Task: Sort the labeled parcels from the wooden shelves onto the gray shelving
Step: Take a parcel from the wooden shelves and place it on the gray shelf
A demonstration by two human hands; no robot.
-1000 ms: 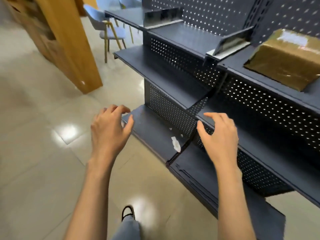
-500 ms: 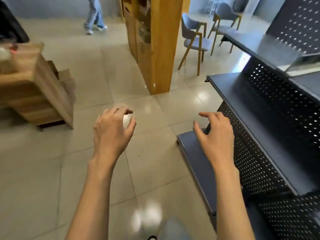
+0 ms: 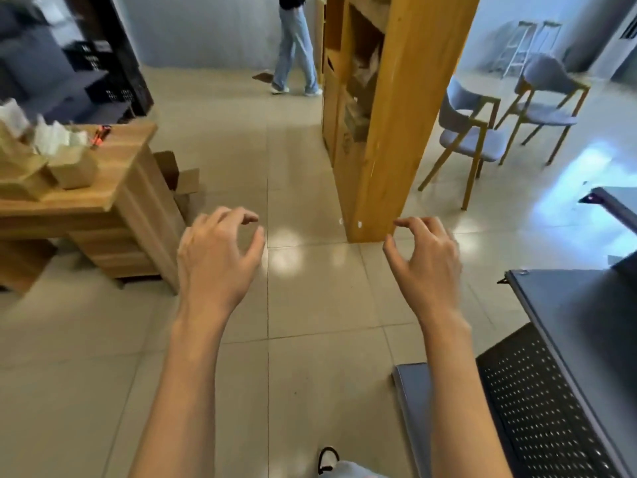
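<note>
Parcels (image 3: 72, 167) on wooden table (image 3: 120, 174), chairs (image 3: 472, 136) right

Tall wooden shelves (image 3: 406, 108) at twelve o'clock, upright, brown parcels (image 3: 362, 74) blurred inside its compartments, dark gray shelving (image 3: 579, 339) with perforated back panel at four o'clock, visible shelves bare

Two gray chairs (image 3: 472, 136), bystander's legs (image 3: 296, 53)

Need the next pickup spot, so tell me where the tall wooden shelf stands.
In the head view, the tall wooden shelf stands upper centre, straight ahead beyond both hands, left of the grey chairs.
</note>
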